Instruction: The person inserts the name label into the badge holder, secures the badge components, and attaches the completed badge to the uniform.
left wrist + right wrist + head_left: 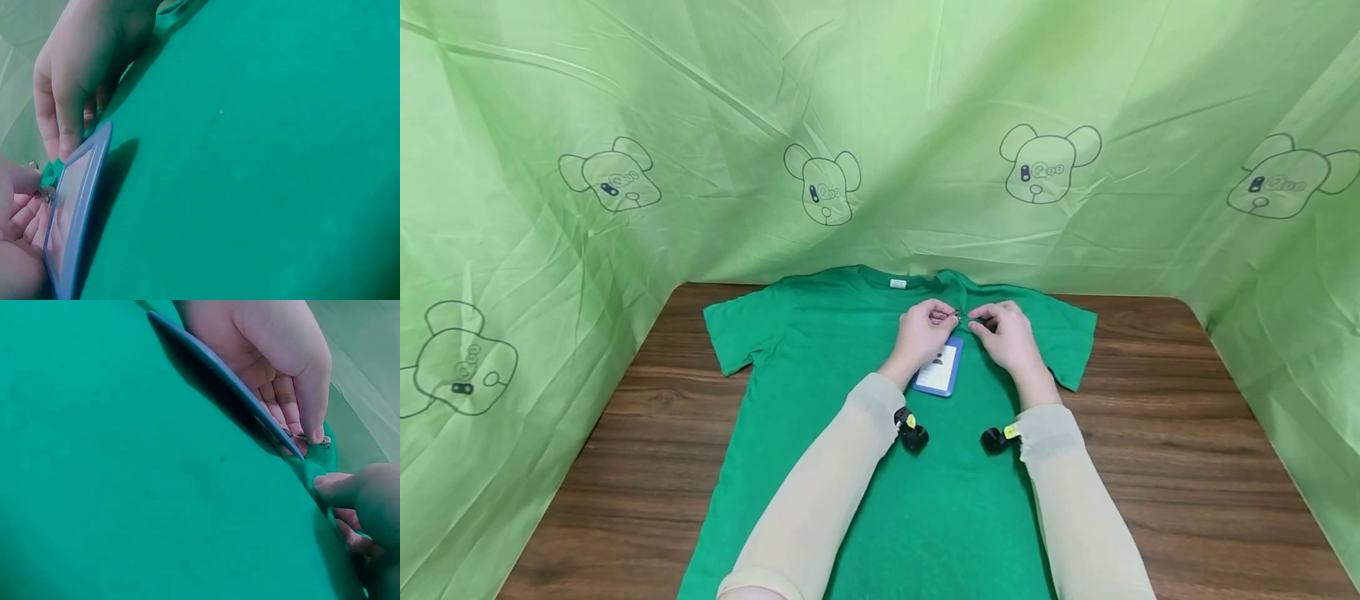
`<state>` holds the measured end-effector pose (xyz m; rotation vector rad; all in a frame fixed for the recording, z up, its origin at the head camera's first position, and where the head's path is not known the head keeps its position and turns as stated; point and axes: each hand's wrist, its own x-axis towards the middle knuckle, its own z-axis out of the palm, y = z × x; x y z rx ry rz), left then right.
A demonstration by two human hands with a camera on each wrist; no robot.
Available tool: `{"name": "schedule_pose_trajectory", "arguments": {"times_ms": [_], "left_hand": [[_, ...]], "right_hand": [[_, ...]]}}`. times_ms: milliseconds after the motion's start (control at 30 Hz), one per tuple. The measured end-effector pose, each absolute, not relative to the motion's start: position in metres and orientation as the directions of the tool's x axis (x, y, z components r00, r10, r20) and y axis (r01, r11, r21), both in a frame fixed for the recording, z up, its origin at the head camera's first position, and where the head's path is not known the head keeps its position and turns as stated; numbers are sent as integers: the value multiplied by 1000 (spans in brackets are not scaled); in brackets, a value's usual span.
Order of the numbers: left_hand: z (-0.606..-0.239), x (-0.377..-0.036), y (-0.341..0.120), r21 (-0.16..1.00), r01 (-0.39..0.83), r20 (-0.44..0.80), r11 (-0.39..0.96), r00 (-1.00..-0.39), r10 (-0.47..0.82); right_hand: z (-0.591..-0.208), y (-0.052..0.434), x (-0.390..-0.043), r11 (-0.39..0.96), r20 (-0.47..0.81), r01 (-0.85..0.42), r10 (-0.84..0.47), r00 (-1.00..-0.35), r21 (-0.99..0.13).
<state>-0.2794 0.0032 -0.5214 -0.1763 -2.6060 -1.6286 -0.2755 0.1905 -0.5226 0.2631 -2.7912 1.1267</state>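
A green T-shirt (pixel 842 375) lies spread on the table, its collar at the far side. My left hand (pixel 923 335) pinches the small metal clip (pixel 326 442) of an ID badge (pixel 938 369) between thumb and fingers. Blue-framed with a white card, the badge hangs from that clip, tilted over the shirt's chest in both wrist views. Just across from it, my right hand (pixel 1011 337) pinches a raised fold of shirt fabric (pixel 319 465) near the collar. In the left wrist view the clip meets this fold; whether it grips the cloth I cannot tell.
Brown wooden table (pixel 1180 433) shows on both sides of the shirt. Green curtains (pixel 910 100) printed with bear heads enclose the back and sides. A white label (pixel 898 284) sits inside the collar. Small black cameras (pixel 913 433) are strapped at both wrists.
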Motion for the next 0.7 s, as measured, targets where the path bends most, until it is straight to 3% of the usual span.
{"name": "schedule_pose_trajectory", "arguments": {"times_ms": [267,700], "left_hand": [[-522,-280,4,889,130,120,438,-991,51],[-519,-280,12,754,220,231,619,-971,64]], "right_hand": [[-523,190,-277,703,188,-220,-124,-974,-677],[-524,191,-278,691,232,-245,-114,-966,-681]]}}
